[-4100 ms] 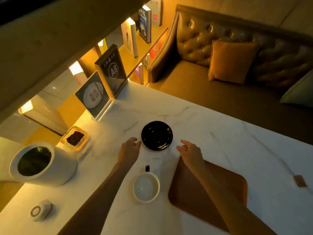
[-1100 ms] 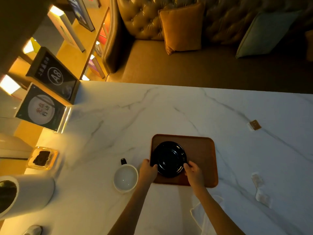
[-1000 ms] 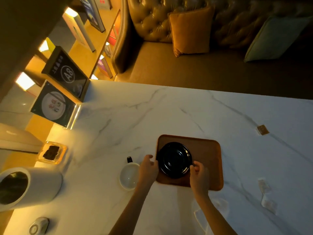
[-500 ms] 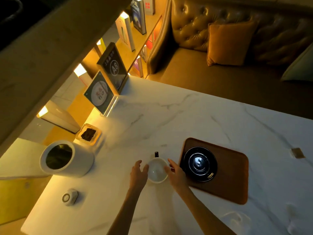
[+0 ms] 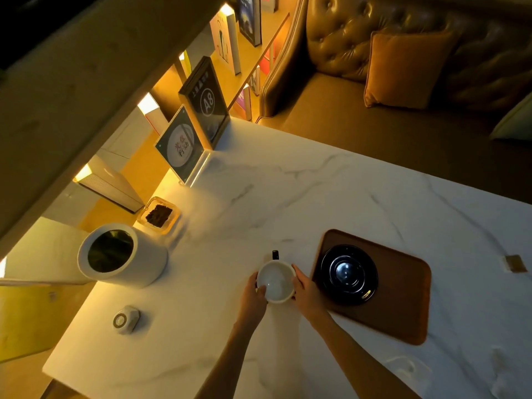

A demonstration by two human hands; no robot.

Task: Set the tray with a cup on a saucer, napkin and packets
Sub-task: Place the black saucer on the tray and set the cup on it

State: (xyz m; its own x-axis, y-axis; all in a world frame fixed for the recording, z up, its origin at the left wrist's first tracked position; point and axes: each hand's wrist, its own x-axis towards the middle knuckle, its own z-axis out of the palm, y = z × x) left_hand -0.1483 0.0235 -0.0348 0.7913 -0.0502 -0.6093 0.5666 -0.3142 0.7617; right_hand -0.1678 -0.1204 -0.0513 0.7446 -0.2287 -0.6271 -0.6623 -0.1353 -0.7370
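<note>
A white cup [image 5: 276,280] with a dark handle pointing away from me stands on the marble table [image 5: 288,191], just left of the brown tray [image 5: 403,300]. My left hand [image 5: 253,298] grips its left side and my right hand [image 5: 306,293] its right side. A black saucer [image 5: 349,275] lies on the tray's left half. A small brown packet [image 5: 515,263] lies on the table right of the tray. A pale folded napkin [image 5: 408,367] shows faintly near the table's front, below the tray.
A white cylindrical bin [image 5: 121,259] stands at the left, with a small glass dish [image 5: 159,216] behind it and a round white device [image 5: 125,319] in front. Two sign stands [image 5: 198,122] rise at the table's far left corner. A leather sofa [image 5: 403,67] lies beyond.
Both hands set the saucer on the tray, let go and moved left to the cup. They have closed around its sides. The camera view swung left.
</note>
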